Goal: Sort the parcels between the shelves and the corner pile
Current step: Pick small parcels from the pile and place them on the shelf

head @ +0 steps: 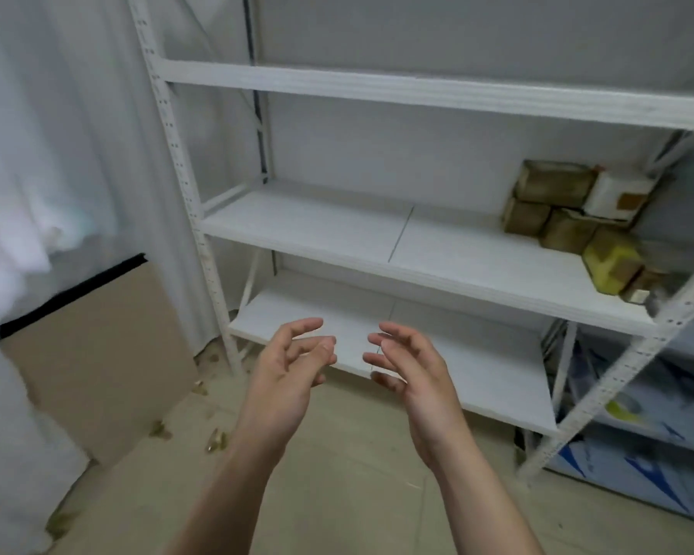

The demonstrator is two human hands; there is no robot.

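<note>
A white metal shelf unit (337, 230) stands in front of me against the wall. Several parcels (557, 210) are stacked at the right end of its middle shelf: brown cardboard boxes, a white box (617, 194) and a yellow-taped one (611, 264). The rest of that shelf and the bottom shelf (477, 366) hold nothing. My left hand (293, 362) and my right hand (409, 366) are raised side by side before the bottom shelf, palms facing each other, fingers loosely curled, with nothing in them.
A large flat cardboard sheet (97, 354) leans against the white curtain at the left. Small scraps lie on the floor near it. To the right stands a second shelf unit with blue and white packages (650, 446).
</note>
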